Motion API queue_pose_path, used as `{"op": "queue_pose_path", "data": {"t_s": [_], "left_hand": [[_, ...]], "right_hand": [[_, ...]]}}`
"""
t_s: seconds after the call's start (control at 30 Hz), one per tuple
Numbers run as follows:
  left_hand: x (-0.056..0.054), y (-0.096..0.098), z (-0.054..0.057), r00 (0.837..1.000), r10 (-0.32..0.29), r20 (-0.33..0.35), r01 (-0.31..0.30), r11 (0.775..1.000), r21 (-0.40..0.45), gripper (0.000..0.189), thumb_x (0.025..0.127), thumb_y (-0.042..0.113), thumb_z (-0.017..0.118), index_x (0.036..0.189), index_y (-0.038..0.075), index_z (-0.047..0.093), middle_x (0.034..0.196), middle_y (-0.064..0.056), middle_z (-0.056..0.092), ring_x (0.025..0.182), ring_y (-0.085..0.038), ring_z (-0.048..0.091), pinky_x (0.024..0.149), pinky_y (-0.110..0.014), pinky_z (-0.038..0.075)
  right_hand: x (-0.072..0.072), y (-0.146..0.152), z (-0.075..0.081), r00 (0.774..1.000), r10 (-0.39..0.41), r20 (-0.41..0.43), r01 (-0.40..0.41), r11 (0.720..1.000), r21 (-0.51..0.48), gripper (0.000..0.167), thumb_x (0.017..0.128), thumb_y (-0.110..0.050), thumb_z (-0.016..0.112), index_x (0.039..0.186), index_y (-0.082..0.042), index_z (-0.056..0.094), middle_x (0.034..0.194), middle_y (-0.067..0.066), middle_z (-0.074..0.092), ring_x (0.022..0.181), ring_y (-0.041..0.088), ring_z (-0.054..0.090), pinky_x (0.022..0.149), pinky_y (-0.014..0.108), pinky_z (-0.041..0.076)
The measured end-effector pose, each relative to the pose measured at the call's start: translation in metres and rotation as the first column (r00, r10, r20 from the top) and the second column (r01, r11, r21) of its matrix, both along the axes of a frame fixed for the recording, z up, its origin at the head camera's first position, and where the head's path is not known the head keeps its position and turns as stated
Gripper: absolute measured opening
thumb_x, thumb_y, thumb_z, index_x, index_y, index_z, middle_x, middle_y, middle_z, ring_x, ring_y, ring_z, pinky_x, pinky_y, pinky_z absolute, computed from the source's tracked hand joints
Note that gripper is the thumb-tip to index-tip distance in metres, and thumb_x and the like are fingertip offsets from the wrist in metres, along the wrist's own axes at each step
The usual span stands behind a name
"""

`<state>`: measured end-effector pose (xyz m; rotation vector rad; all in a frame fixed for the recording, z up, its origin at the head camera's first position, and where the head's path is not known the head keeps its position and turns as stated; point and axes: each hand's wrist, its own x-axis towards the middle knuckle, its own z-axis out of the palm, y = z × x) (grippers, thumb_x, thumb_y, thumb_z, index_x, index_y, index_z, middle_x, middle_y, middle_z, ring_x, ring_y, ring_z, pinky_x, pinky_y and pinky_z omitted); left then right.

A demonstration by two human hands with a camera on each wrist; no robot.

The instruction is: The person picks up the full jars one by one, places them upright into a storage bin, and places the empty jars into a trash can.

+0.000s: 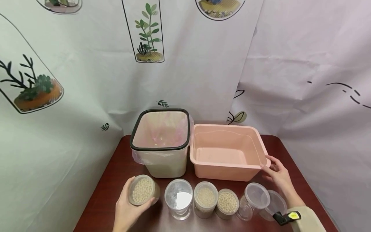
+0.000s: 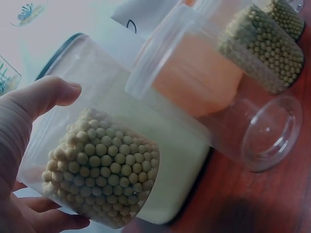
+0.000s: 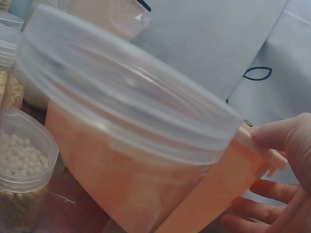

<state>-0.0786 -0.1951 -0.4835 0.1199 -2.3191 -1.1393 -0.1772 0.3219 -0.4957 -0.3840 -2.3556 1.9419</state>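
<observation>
My left hand grips a clear lidded jar part filled with small pale round beads, thumb on one side and fingers on the other. It is lifted and tilted in front of the white bin, left of the row of jars. At the right end of the pink plastic basin, my right hand holds the rim near the front corner. In the right wrist view the thumb lies over that rim, with the other fingers below it on the outside. A blurred clear jar covers part of that view.
The white bin has a black rim and a pinkish liner. Along the table front stand an empty clear jar, two bead-filled jars, and two more empty jars. A printed cloth hangs behind the dark red table.
</observation>
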Motion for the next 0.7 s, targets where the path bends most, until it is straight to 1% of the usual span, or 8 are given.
{"op": "queue_pose_path", "data": {"t_s": [0.13,0.2,0.27,0.37,0.4,0.43,0.6,0.7], "left_hand": [[-0.004,0.001,0.014,0.998,-0.020,-0.059,0.020,1.000,0.006,0.103,0.044,0.021,0.095,0.135,0.019,0.047,0.121,0.002,0.057,0.101,-0.008,0.052,0.083,-0.010,0.033],[-0.005,0.002,0.021,0.995,-0.039,-0.090,0.039,0.999,-0.004,0.103,0.044,0.019,0.094,0.135,0.017,0.046,0.122,0.001,0.056,0.102,-0.008,0.051,0.084,-0.010,0.033],[-0.006,0.004,0.029,0.992,-0.059,-0.108,0.057,0.998,-0.016,0.104,0.044,0.020,0.094,0.136,0.015,0.046,0.122,0.001,0.056,0.102,-0.008,0.051,0.084,-0.010,0.034],[-0.007,0.007,0.039,0.987,-0.093,-0.134,0.088,0.995,-0.044,0.103,0.044,0.021,0.094,0.135,0.013,0.046,0.121,0.000,0.056,0.102,-0.011,0.052,0.084,-0.011,0.035],[-0.007,0.009,0.043,0.985,-0.105,-0.134,0.100,0.994,-0.044,0.102,0.045,0.021,0.094,0.134,0.013,0.046,0.121,0.000,0.056,0.102,-0.011,0.052,0.084,-0.011,0.035],[-0.007,0.010,0.047,0.983,-0.120,-0.135,0.115,0.992,-0.043,0.100,0.045,0.021,0.094,0.133,0.013,0.047,0.120,0.001,0.056,0.102,-0.012,0.052,0.084,-0.012,0.035],[-0.010,0.018,0.064,0.967,-0.197,-0.164,0.190,0.980,-0.056,0.099,0.045,0.019,0.093,0.132,0.010,0.046,0.120,-0.001,0.055,0.102,-0.015,0.052,0.086,-0.013,0.036],[-0.012,0.025,0.071,0.955,-0.232,-0.185,0.218,0.971,-0.092,0.101,0.045,0.020,0.093,0.133,0.006,0.045,0.121,-0.004,0.055,0.102,-0.018,0.052,0.087,-0.013,0.036]], "right_hand": [[0.003,-0.008,0.017,1.000,0.006,0.005,-0.006,1.000,0.008,0.068,0.085,-0.029,0.068,0.142,-0.016,0.034,0.125,0.019,0.048,0.085,0.002,0.059,0.073,0.035,0.053],[0.003,-0.007,0.016,1.000,0.011,-0.014,-0.011,1.000,-0.005,0.066,0.083,-0.031,0.070,0.140,-0.019,0.037,0.116,0.008,0.054,0.082,-0.002,0.060,0.071,0.033,0.054],[0.004,-0.009,0.019,1.000,0.014,-0.004,-0.014,1.000,0.006,0.069,0.084,-0.033,0.069,0.141,-0.017,0.034,0.124,0.018,0.049,0.084,-0.002,0.058,0.074,0.034,0.053],[0.004,-0.007,0.014,1.000,0.007,-0.020,-0.008,1.000,-0.018,0.065,0.083,-0.029,0.071,0.139,-0.020,0.039,0.121,0.016,0.051,0.083,0.000,0.060,0.071,0.032,0.054],[0.005,-0.008,0.015,1.000,0.012,-0.019,-0.012,1.000,-0.018,0.064,0.084,-0.028,0.070,0.139,-0.019,0.038,0.125,0.021,0.047,0.084,0.001,0.059,0.071,0.032,0.054],[0.004,-0.008,0.014,1.000,0.003,-0.021,-0.004,1.000,-0.018,0.064,0.084,-0.028,0.070,0.139,-0.019,0.039,0.127,0.024,0.045,0.083,0.001,0.059,0.071,0.032,0.054],[-0.006,0.005,-0.010,0.999,0.011,-0.036,-0.013,0.998,-0.056,0.063,0.081,-0.027,0.073,0.136,-0.023,0.042,0.115,0.007,0.050,0.084,0.000,0.061,0.068,0.031,0.054],[-0.012,0.015,-0.027,0.999,0.011,-0.044,-0.013,0.999,-0.043,0.066,0.080,-0.031,0.074,0.137,-0.024,0.042,0.116,0.010,0.050,0.085,0.002,0.061,0.068,0.030,0.054]]}}
